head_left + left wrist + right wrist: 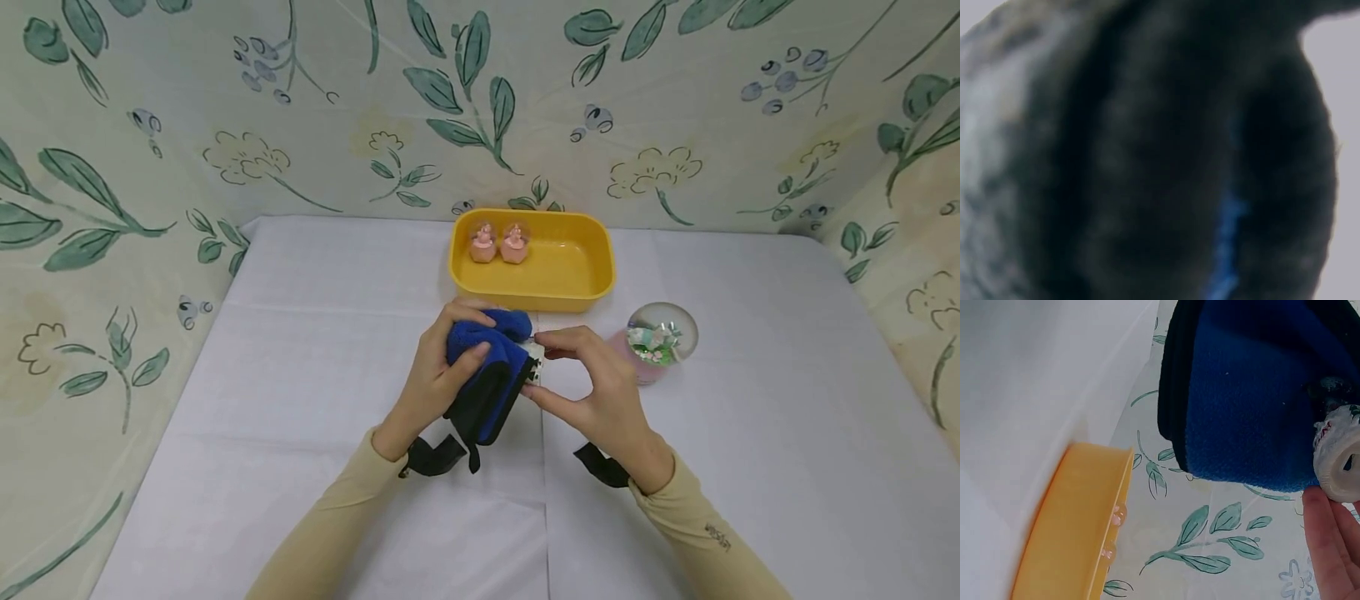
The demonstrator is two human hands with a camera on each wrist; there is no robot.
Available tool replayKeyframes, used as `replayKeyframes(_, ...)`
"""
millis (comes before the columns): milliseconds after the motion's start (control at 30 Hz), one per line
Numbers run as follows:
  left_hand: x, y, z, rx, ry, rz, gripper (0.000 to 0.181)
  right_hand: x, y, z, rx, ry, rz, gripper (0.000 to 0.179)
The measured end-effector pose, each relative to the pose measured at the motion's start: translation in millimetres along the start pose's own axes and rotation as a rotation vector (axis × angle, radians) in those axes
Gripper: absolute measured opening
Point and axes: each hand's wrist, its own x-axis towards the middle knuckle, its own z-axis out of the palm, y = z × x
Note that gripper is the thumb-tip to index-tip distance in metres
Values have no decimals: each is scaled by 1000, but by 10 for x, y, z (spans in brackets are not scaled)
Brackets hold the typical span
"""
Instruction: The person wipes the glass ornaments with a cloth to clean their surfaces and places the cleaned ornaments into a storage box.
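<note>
My left hand (435,367) grips a blue cloth with black edging (483,358), its thumb pressed on top and the fabric bunched over the far side. A small white object with dark marks (535,360) sticks out of the cloth's right side. My right hand (603,392) pinches that object between thumb and fingers. In the right wrist view its round, hollow white base (1335,465) faces the camera, with a fingertip against it, while the cloth (1247,400) covers much of the rest. Blurred dark fabric (1166,156) fills most of the left wrist view.
Behind the hands stands a yellow tray (573,279) with two small pink-based globes (483,244) at its left end. A larger snow globe (662,340) on a pink base sits just right of my right hand. Black straps (435,457) hang near both wrists.
</note>
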Motion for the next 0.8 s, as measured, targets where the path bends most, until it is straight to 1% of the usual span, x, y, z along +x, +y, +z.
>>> replayKeyframes(100, -3, 7, -7, -6, -14, 6, 38, -19, -5, 9, 39, 6, 53, 56)
replayKeyframes(167, -10, 6, -10, -8, -22, 7, 37, -32, -15, 15, 121, 3, 123, 52)
replayKeyframes(233, -14, 5, -10, -6, -30, 7, 37, -44, -33, 16, 209, -7, 229, 41)
replayKeyframes(300, -18, 2, -7, -8, -40, 10, 36, -46, -57, 9, 291, -21, 361, 32)
replayKeyframes(400, -24, 0, -4, -9, -51, 14, 36, -29, -98, -13, 374, -42, 552, 26)
replayKeyframes(433, -25, -2, -2, -12, -53, 16, 36, -22, -107, -21, 389, -50, 593, 26)
replayKeyframes(467, -27, -3, -2, -9, -50, 16, 36, -15, -112, -26, 403, -59, 617, 25)
replayKeyframes(500, -27, -4, -2, -6, -44, 16, 36, -11, -115, -32, 407, -71, 620, 26)
replayKeyframes(567, -20, 0, -1, -1, -28, 18, 37, -5, -116, -36, 389, -96, 573, 33)
replayKeyframes(633, -10, 4, -4, 5, -8, 17, 37, -5, -107, -33, 342, -123, 463, 44)
replayKeyframes(733, 6, 13, -9, 6, 12, 11, 39, -5, -84, -28, 241, -142, 273, 59)
replayKeyframes(800, 8, 16, -13, 3, 16, 6, 40, -6, -70, -31, 171, -130, 174, 59)
